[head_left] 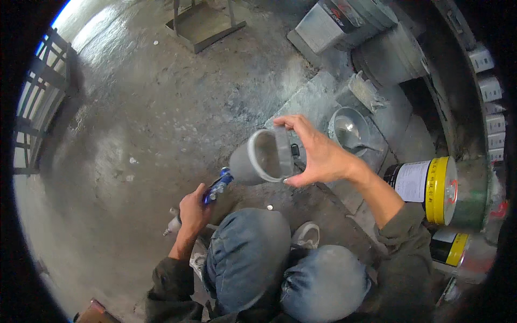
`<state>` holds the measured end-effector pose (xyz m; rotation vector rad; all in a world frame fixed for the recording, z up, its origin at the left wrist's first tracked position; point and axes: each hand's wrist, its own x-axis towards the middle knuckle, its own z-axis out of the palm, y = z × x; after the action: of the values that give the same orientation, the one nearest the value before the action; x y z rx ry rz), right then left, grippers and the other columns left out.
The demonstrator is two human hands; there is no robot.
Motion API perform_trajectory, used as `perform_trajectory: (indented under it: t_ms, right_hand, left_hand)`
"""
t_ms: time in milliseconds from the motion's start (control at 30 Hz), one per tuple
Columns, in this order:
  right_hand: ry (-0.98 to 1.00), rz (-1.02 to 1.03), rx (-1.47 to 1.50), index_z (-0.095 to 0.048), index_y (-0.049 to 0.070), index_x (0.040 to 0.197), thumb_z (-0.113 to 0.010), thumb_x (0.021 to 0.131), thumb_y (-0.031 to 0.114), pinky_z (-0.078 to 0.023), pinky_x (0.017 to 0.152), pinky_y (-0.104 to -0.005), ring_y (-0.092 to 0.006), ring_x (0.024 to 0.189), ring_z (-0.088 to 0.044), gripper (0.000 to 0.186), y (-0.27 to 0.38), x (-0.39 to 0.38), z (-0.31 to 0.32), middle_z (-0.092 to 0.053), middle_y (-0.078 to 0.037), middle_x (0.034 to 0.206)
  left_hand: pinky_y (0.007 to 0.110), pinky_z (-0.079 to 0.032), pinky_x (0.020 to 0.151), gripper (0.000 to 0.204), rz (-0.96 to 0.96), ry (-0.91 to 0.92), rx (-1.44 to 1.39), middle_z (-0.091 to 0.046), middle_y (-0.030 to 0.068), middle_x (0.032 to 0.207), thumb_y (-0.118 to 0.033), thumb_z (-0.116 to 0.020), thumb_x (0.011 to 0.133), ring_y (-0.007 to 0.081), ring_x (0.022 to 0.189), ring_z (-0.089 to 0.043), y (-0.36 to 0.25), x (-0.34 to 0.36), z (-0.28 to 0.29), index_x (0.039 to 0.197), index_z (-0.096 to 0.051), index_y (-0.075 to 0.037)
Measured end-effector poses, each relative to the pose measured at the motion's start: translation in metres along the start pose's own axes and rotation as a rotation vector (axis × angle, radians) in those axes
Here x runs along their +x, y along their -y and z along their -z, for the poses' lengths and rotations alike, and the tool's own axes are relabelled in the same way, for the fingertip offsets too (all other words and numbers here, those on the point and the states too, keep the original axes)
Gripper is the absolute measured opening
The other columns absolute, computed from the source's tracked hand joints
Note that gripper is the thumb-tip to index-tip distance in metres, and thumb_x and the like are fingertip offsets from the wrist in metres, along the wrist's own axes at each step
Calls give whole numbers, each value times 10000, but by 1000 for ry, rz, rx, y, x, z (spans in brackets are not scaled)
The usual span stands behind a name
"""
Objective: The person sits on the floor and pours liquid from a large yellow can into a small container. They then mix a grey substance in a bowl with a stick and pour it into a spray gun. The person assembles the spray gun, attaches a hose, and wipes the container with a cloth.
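Observation:
My left hand (193,211) is closed around the handle of a blue spray gun (217,186). A grey cup (243,166) sits on the gun, tilted with its round mouth toward the right. My right hand (322,156) spans a greyish lid (284,152) with a dark knob, thumb at its lower edge and fingers at its upper edge. The lid stands on edge at the cup's mouth and covers part of the opening; I cannot tell whether it touches the rim. Part of the cup's inside shows beside it. Both hands are above my knees.
Right of my right hand, a bowl (335,125) holds a ladle or spoon, near a box with a whitish bundle (367,92). Yellow-and-black buckets (441,191) stand at right. Large containers (323,27) are at far right, a metal stand (207,32) at the back, a slatted rack (43,97) at left.

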<state>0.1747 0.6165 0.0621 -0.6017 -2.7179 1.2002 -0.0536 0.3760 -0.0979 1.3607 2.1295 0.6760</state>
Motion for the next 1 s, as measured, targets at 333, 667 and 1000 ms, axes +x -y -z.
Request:
perform_trajectory:
  t_ms: [333, 667, 1000]
  right_hand:
    - [151, 50, -136, -371, 34, 1461, -877, 567, 216, -330, 1136, -497, -388, 1402, -343, 1044, -3, -36, 3, -393, -159, 1502]
    - [323, 250, -508, -407, 156, 1459, -865, 578, 259, -470, 1046, -427, -375, 1307, -458, 998, 10, -53, 10, -420, -104, 1483]
    - [-526, -436, 23, -462, 17, 1328, -813, 692, 431, -486, 919, -429, -338, 1066, -599, 836, -28, -136, -5, -542, -193, 1212]
  left_hand:
    - [495, -492, 653, 166, -179, 187, 110, -669, 136, 786, -182, -681, 776, 381, 767, -648, -18, 29, -10, 904, -598, -118]
    - [479, -498, 654, 169, -301, 311, 166, -673, 113, 772, -190, -699, 765, 373, 758, -652, -21, 57, -1, 911, -627, -148]
    - [371, -517, 708, 215, -28, -67, 24, -710, 115, 887, -119, -725, 822, 267, 777, -666, -5, 65, -47, 1028, -681, -70]
